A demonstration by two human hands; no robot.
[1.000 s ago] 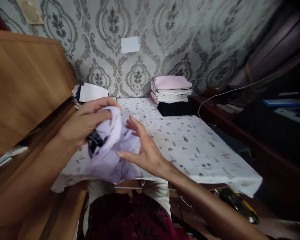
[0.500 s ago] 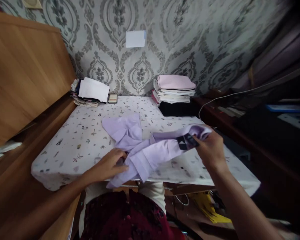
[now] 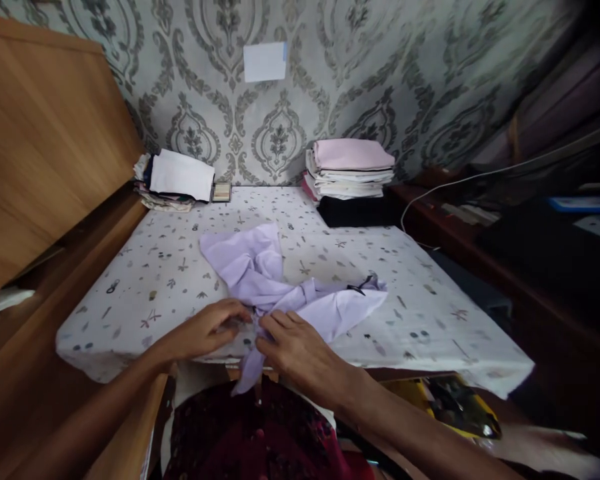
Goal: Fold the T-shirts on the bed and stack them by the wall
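A crumpled lavender garment [image 3: 260, 260] lies across the front middle of the table, one part spread toward the back and another stretching right. At its right end shows a dark label [image 3: 356, 290], partly folded over. My right hand [image 3: 300, 350] has its fingers curled onto a bunched part of the cloth near the table's front edge. Close by on the left, my left hand [image 3: 213, 330] has bent fingers with a gap between thumb and forefinger; its fingertips reach the cloth's edge. A narrow strip of the garment hangs over the front edge between the hands.
A printed white cloth covers the table [image 3: 170, 267]. Folded clothes stand in a left stack [image 3: 183, 175] and a right stack [image 3: 353, 157], with a folded black cloth [image 3: 357, 211] in front. A small framed box [image 3: 222, 193] sits beside the left stack. Wooden furniture [image 3: 45, 140] borders the left.
My right hand has let go of the label end and moved left to the bunched middle. That end now rests on the table. My left hand's grip has loosened.
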